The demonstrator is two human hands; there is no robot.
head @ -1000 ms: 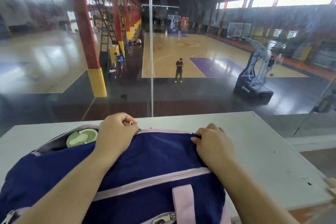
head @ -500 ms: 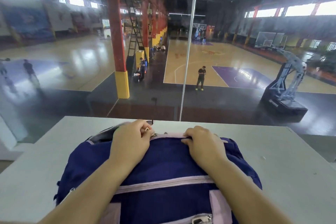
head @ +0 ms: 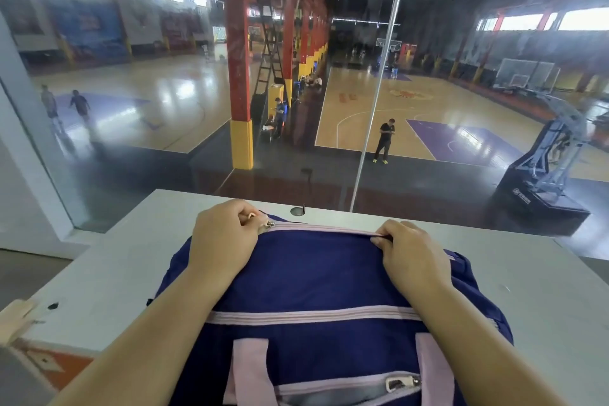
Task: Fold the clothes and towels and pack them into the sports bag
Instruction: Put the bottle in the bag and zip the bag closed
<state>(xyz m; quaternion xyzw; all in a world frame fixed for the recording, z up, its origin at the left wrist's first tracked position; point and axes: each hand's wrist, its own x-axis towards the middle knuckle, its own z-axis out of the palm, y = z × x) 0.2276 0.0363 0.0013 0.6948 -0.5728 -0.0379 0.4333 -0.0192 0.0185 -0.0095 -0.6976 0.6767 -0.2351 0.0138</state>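
Observation:
A navy sports bag (head: 316, 277) with pink zip tape and pink straps lies on the grey table (head: 112, 273) right in front of me. Its top zip (head: 316, 228) is drawn shut along the whole visible length, so nothing inside shows. My left hand (head: 224, 237) pinches the metal zip pull (head: 271, 224) at the bag's far left corner. My right hand (head: 408, 252) pinches the bag's fabric beside the zip tape near its right end. A pink-edged front pocket with its own zip pull (head: 402, 382) faces me at the bottom.
A glass wall (head: 379, 109) stands just behind the table's far edge, with a basketball hall below. A round black cable hole (head: 298, 210) sits in the table behind the bag. The table's left edge and a wooden corner piece (head: 16, 316) are at lower left.
My left hand has drawn the zip pull leftward to the bag's corner, closing the opening where a green item showed. The view has swung left.

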